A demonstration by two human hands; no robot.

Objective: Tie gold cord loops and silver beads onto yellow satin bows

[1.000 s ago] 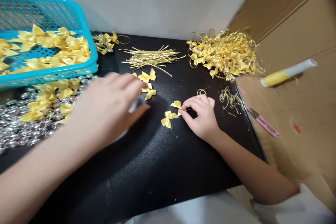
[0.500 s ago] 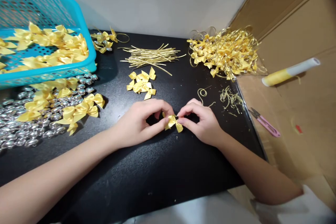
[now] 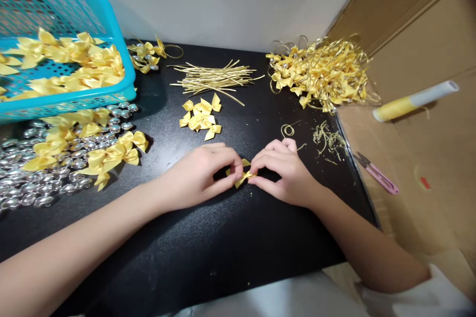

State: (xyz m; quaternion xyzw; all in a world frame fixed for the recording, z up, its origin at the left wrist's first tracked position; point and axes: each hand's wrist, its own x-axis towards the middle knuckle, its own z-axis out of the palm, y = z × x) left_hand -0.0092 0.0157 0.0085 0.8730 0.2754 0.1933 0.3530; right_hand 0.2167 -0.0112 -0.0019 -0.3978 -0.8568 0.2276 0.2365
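Pinching a small yellow bow [image 3: 243, 174] from both sides, I hold it low over the black desk [image 3: 223, 247], near its front middle; I cannot tell whether the bow touches the surface. My left grip [image 3: 201, 173] is narrow, thumb and forefinger pressed onto the bow's left side; my right grip [image 3: 286, 171] is just as narrow on its right side. The bow sits directly between the two, touching both; only its middle and a couple of ribbon ends show past my fingertips.

Just beyond my left grip lies a cluster of loose bows [image 3: 201, 119]; behind that, a bundle of gold wire strips [image 3: 211, 79] spreads across the desk. A curl of gold wire [image 3: 287, 130] lies just beyond my right grip; wire trimmings [image 3: 327, 138] are scattered near it, toward the desk's right edge. A heap of bows with wire loops [image 3: 320, 72] fills the back right corner. At the back left a blue basket [image 3: 126, 91] holds more bows; below it, silver beads [image 3: 22, 183] cover the desk's left side with further bows lying on them. Pink snips [image 3: 377, 174] rest on the cardboard [image 3: 427, 198] to my right, well apart from my right grip; a yellow-and-white tube [image 3: 414, 101] lies farther back on the same cardboard.
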